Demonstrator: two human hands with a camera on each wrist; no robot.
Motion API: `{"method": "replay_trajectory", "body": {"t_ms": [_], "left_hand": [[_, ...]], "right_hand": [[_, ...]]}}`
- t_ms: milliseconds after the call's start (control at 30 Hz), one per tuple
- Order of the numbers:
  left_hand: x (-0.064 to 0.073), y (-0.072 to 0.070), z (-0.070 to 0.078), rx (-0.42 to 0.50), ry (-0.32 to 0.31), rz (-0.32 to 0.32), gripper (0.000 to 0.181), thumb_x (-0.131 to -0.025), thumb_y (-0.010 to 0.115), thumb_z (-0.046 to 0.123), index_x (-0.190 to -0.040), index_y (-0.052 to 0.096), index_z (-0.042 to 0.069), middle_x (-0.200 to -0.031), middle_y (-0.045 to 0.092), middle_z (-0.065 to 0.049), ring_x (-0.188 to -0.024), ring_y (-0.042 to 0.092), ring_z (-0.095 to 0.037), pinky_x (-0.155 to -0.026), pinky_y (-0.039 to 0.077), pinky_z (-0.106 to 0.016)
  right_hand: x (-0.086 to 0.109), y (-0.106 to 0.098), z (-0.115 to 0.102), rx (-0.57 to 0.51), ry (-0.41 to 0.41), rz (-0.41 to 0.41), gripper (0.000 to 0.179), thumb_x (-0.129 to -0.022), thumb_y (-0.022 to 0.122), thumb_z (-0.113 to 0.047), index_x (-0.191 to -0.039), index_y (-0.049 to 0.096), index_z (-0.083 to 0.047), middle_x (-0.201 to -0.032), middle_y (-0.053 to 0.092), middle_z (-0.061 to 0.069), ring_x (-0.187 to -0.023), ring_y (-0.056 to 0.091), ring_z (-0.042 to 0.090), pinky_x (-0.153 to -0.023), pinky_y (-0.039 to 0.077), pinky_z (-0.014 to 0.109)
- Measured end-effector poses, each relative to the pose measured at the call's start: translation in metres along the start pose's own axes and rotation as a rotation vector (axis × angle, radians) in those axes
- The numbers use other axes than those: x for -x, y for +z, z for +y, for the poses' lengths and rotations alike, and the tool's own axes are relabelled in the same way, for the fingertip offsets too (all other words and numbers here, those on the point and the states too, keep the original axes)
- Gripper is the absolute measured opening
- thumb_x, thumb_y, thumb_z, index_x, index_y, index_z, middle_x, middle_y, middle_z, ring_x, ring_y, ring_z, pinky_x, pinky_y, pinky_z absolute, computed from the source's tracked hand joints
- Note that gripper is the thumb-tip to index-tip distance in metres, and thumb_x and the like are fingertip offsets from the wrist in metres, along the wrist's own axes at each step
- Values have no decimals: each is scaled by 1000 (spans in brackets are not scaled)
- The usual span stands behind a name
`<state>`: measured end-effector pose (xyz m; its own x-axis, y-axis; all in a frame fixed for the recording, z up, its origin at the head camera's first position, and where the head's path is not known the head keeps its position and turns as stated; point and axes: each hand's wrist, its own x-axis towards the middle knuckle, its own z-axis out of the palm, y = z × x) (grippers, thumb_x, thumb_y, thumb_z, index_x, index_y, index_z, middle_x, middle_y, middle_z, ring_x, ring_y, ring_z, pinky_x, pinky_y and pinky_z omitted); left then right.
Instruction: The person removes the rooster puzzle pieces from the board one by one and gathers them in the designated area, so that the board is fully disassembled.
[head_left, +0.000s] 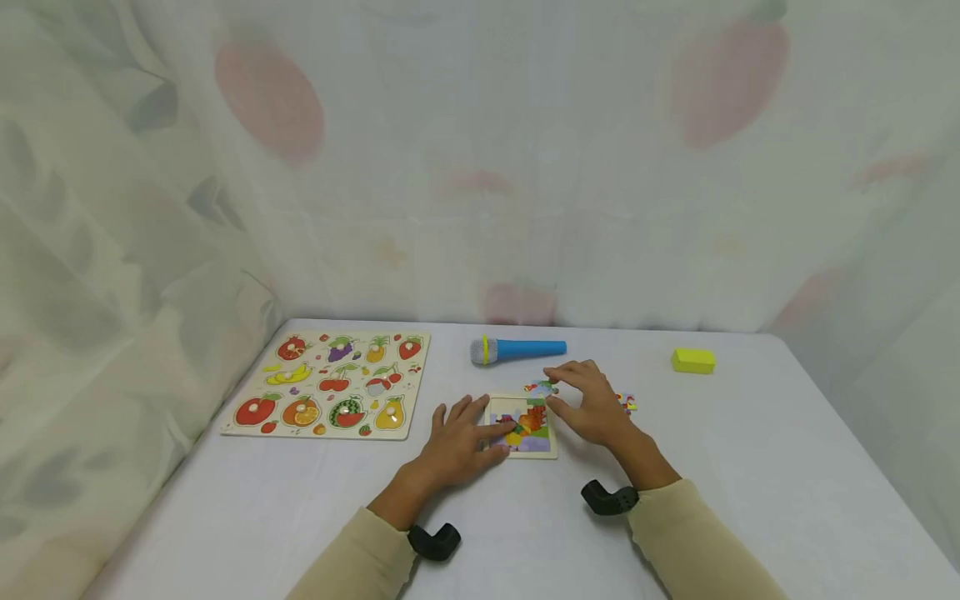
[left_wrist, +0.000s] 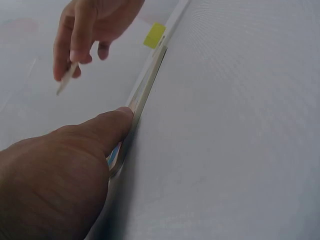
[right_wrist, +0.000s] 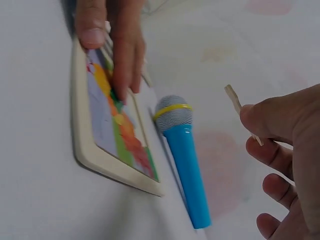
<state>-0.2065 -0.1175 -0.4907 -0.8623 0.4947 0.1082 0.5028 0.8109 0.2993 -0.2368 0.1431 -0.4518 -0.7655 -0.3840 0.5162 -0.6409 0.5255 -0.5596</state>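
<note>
A small jigsaw puzzle in a pale wooden frame point(head_left: 554, 443) lies on the table, its colourful picture partly filled in. My left hand point(head_left: 459, 447) rests on its left side with fingers spread; the index finger touches the picture and the thumb point(left_wrist: 117, 127) presses at the near edge of the frame. Between thumb and index finger, my right hand point(head_left: 597, 410) pinches a thin puzzle piece point(right_wrist: 232, 96), raised just above the far right corner of the frame. Its other fingers are loosely bent. More colourful puzzle pieces point(head_left: 627, 402) lie beyond the right wrist, partly hidden by that hand.
A toy microphone point(head_left: 528, 349) with a blue handle lies behind the puzzle. To the left is a wooden fruit peg board point(head_left: 251, 432). A yellow block point(head_left: 693, 361) sits at the back right. Patterned white cloth point(head_left: 480, 208) hangs behind the table.
</note>
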Motion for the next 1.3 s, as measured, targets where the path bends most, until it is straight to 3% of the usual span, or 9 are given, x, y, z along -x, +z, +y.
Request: {"method": "replay_trajectory", "body": {"t_ms": [233,533,600,733,1067,1167,1300], "left_hand": [[4,3,0,20,-14,-13,45,-93,52,55,-135,56,40,-154,29,-8,-141,19,-35,-104,10,-66],[5,4,0,23,-25,-12,44,-93,53,54,-135,56,40,-155,29,-7,-141,18,-34,-105,8,-65],[5,5,1,29,-24,-16,44,-93,53,53,-135,56,40,-155,29,-7,-141,18,-34,-105,8,-64],[3,5,1,33,-19,-19,44,-93,53,54,-135,56,40,-155,29,-7,-141,18,-34,-105,8,-65],[-1,4,1,3,-24,-31,45,-93,50,57,-136,54,43,-155,27,-5,-142,17,-34,-105,8,-65],[-2,3,1,-2,-29,-30,45,-93,50,57,-136,54,43,-155,27,-5,-142,17,-33,-105,8,-64],[-1,2,0,-5,-37,-25,45,-93,50,58,-136,54,43,-155,27,-5,-142,17,-33,-105,8,-64]], "right_hand": [[14,-31,-3,-12,-18,69,44,-82,76,-8,-124,64,-5,-113,65,3,-103,48,20,-82,42,45],[32,-64,7,26,-29,151,46,-78,76,1,-123,65,-5,-110,66,5,-103,48,18,-80,41,33],[37,-70,11,30,-27,161,48,-77,77,2,-123,65,-4,-109,66,5,-102,47,18,-89,38,33],[49,-82,21,32,-18,181,50,-74,78,5,-122,65,-3,-105,66,6,-103,47,17,-94,32,27],[77,-107,59,89,74,224,51,-72,77,9,-121,65,-1,-101,66,11,-104,43,10,-85,30,18],[82,-111,69,116,129,207,48,-75,77,4,-121,65,-1,-102,66,10,-103,42,10,-84,32,22],[85,-113,81,137,214,139,43,-82,75,-5,-123,63,1,-105,65,13,-103,45,19,-82,35,40]]}}
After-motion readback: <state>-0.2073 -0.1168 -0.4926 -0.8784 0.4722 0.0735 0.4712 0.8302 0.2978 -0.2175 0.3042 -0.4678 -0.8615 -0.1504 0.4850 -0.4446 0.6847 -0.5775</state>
